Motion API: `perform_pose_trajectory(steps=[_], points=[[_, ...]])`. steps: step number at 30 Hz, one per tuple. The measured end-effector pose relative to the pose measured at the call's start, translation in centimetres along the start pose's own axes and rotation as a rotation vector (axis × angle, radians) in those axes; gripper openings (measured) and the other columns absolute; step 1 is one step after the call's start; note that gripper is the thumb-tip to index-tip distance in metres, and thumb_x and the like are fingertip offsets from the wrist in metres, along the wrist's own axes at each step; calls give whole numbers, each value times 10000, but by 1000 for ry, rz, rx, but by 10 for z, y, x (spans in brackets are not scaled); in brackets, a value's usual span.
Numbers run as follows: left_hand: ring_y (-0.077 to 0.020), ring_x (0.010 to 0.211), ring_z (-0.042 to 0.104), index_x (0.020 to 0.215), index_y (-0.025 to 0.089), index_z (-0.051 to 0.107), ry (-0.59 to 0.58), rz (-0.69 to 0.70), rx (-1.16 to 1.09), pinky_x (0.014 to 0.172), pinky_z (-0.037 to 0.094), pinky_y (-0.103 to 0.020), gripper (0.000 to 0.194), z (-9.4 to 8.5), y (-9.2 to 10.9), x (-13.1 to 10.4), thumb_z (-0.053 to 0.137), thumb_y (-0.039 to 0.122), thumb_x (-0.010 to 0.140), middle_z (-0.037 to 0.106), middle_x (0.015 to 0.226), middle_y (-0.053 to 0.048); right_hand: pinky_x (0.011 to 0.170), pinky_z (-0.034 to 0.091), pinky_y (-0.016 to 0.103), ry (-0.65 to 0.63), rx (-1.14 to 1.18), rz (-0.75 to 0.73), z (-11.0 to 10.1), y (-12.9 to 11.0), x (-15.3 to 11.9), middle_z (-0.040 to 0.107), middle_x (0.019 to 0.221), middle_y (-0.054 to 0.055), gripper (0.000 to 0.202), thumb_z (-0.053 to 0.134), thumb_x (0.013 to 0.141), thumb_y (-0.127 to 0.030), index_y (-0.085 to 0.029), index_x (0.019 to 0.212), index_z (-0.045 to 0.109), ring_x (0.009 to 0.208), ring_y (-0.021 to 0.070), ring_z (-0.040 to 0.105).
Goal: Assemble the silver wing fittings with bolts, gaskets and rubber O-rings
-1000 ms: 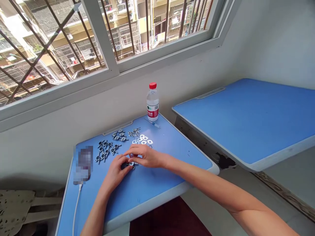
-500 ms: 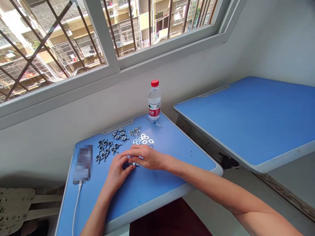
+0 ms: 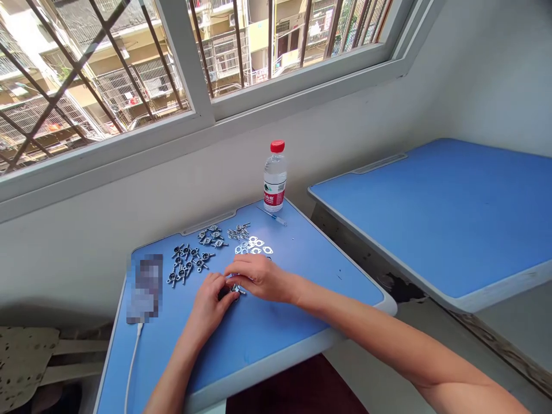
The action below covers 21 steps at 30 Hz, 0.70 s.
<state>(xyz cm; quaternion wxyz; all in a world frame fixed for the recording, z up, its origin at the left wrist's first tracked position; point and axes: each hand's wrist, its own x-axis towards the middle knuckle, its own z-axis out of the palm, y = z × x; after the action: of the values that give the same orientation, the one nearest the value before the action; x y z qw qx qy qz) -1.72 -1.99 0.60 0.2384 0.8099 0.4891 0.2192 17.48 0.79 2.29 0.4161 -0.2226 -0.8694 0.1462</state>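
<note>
My left hand [image 3: 210, 305] rests low over the blue desk, with thumb and fingers closed around a small silver metal fitting [image 3: 237, 289]. Over the same fitting, my right hand [image 3: 261, 278] has its thumb and fingers bent together at the top; what lies between those fingertips is hidden. Just beyond the right hand lie flat silver gaskets [image 3: 268, 250] with two-lobed outlines. Farther left are several metal fittings with black centres [image 3: 188, 265]. Behind them sit more silver fittings [image 3: 214, 236] and a pile of small metal pieces [image 3: 240, 231].
A red-capped water bottle [image 3: 275, 178] stands at the desk's back corner, with a small blue screwdriver [image 3: 275, 217] before it. A blurred-out phone [image 3: 144, 287] with a white cable [image 3: 131, 368] lies at left. Another blue desk [image 3: 431, 213] stands to the right, across a gap.
My fingers have shifted slightly around the small fitting, and both hands stay close together over it. The whole view has moved a little.
</note>
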Motion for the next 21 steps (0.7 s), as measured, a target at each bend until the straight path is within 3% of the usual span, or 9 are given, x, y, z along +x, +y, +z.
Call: perform_pose_trajectory(steps=[3,7,9,13,16,21], points=[[-232,863,572,860,210,627,-7,-3,-12,779,472,-363,50,-1,3,0,597,246,875,649,879,-44,613,478,259,15,-36,-31,1,1,0,611,750,47,251,426,1014,-236,-159,939,653,660,150,546],[-233,871,567,844,214,614,11,0,-31,782,470,-362,53,-1,3,0,587,249,874,643,886,-44,702,518,286,-74,29,-40,-5,0,1,660,975,108,272,404,1000,-173,-133,1204,580,805,168,602],[-232,866,567,834,214,610,12,1,-30,778,468,-359,59,0,2,0,591,256,871,638,874,-42,726,519,291,-101,56,-32,-7,0,0,662,994,109,334,374,981,-111,-134,1271,538,832,169,606],[-235,854,571,841,212,625,12,6,-4,778,458,-361,54,1,-1,0,611,258,866,648,870,-42,640,486,272,-28,-12,0,-3,2,-1,628,780,49,241,423,993,-170,-158,1124,624,688,160,560],[-236,833,571,847,212,636,6,9,25,775,453,-371,59,2,-3,0,625,267,865,651,865,-42,609,481,270,8,-37,10,-1,3,-1,616,759,47,212,454,995,-228,-155,1051,645,658,160,549],[-244,838,579,830,221,625,4,1,30,779,458,-384,90,2,-5,1,607,296,876,646,846,-44,757,527,302,-77,91,-1,-7,4,-1,665,1056,118,342,387,973,-109,-148,1278,536,882,172,622]])
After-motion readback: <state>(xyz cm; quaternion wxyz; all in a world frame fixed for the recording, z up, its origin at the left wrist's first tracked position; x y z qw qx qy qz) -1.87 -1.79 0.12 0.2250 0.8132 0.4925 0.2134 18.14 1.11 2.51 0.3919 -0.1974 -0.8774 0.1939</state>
